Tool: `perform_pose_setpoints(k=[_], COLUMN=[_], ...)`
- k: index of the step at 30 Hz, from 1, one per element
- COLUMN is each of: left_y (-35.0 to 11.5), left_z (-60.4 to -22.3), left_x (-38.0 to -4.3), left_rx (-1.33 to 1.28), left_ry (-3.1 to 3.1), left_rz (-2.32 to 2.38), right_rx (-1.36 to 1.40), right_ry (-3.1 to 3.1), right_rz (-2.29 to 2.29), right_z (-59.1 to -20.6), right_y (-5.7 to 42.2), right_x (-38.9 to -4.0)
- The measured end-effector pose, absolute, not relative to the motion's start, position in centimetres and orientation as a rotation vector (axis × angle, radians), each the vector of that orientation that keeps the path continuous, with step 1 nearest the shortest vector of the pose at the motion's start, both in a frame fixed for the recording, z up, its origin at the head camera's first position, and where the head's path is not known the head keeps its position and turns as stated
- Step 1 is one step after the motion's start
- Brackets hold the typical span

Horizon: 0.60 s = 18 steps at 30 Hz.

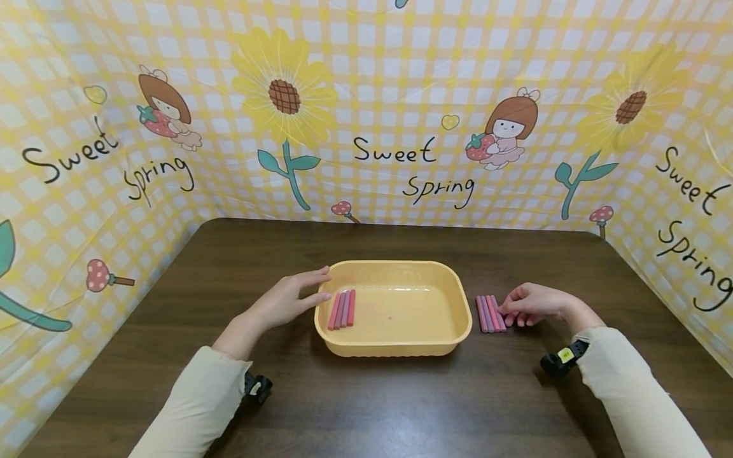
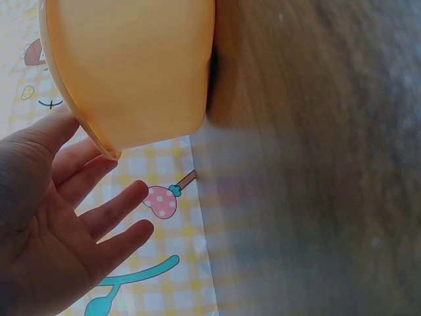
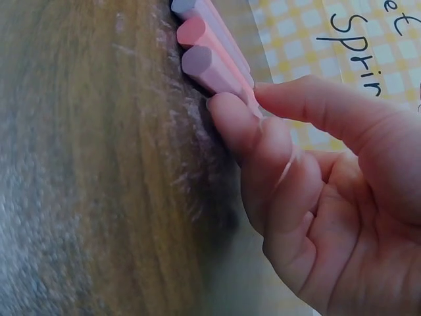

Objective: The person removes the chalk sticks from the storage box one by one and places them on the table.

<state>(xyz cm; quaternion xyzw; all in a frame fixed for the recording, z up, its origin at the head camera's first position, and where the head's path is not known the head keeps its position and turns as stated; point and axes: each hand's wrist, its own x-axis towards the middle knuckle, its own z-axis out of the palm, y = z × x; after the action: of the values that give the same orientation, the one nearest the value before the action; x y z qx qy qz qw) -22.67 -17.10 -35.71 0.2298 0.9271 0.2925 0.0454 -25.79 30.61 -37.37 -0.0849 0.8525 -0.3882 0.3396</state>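
Note:
A yellow plastic basin stands on the table, with several pink and purple sticks side by side at its left end. My left hand touches the basin's left rim, fingers spread and fairly straight; the left wrist view shows the hand against the basin's edge. Right of the basin lies another row of pink and purple sticks. Close up they are six-sided. With thumb and index finger, my right hand pinches the rightmost purple stick. Its far end is hidden.
The dark wooden table ends at a yellow checked cloth that rises behind it and on both sides. A gap of bare table lies between the basin and the right row of sticks.

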Motion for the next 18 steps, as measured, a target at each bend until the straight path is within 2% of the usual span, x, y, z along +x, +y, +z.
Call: perform_pose_setpoints(k=[8,18], left_y=[-17.0,-17.1], left_z=[-35.6,-35.7], left_x=[-22.6,-22.6], left_rx=[0.697,0.702], left_ry=[2.825,2.827], left_rz=[0.9,0.902], right_rx=[-0.201,-0.293], right_ry=[2.236,2.313], right_rz=[-1.005,-0.977], right_z=[-37.2,-35.1], right_y=[30.6,29.6], right_x=[-25.7,-26.1])
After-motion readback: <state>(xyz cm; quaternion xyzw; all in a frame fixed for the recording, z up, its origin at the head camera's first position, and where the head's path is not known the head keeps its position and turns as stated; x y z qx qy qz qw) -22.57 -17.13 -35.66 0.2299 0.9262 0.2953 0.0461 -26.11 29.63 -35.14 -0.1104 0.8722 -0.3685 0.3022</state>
